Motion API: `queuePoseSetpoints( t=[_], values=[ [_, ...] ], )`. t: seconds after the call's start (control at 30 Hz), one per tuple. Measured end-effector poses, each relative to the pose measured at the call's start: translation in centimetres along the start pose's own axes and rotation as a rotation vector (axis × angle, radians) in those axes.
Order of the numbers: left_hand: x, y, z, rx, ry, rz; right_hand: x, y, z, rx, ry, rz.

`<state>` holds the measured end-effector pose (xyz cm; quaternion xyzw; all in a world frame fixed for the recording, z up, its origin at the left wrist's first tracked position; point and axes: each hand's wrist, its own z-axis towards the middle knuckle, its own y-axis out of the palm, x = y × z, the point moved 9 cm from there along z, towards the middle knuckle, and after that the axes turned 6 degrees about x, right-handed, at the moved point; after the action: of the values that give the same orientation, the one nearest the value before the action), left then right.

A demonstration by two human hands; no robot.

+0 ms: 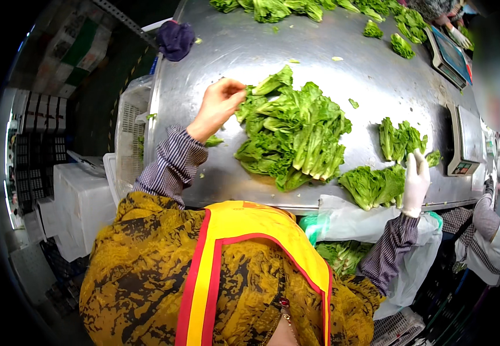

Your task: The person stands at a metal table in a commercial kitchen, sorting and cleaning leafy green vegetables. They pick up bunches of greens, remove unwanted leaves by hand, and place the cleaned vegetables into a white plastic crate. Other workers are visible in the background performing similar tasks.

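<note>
A large heap of leafy green lettuce (pixel 302 129) lies on the steel table in front of me, several cut stem ends pointing towards my body. My bare left hand (pixel 222 106) is at the heap's left edge, fingers curled beside a leaf; whether it pinches that leaf is unclear. On the right, my white-gloved right hand (pixel 416 184) is between two smaller groups of lettuce. The nearer group (pixel 373 186) rests at the table's front edge, and the farther group (pixel 401 138) lies just beyond my fingertips. Its fingers point away from me, and I cannot make out a grip.
At right stand a weighing scale (pixel 466 140) and a second scale (pixel 447 56). Below the table edge, a plastic-lined crate (pixel 379 229) holds lettuce. A white basket (pixel 131 125) adjoins the left edge, near a dark cloth (pixel 175 41). Other people work at far and near right.
</note>
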<state>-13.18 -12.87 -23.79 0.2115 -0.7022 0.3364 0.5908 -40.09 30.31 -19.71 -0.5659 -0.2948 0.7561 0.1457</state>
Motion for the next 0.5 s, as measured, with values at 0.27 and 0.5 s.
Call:
queuePoseSetpoints(
  t=[0.27, 0.5],
  values=[
    [-8.5, -4.8, 0.1, 0.127, -0.312, -0.033, -9.0, 10.7, -11.9, -0.235, 0.180, 0.329],
    [-9.1, -1.0, 2.9, 0.026, -0.083, 0.585, -15.9, 14.8, -17.9, -0.364, -0.262, 0.154]
  ],
)
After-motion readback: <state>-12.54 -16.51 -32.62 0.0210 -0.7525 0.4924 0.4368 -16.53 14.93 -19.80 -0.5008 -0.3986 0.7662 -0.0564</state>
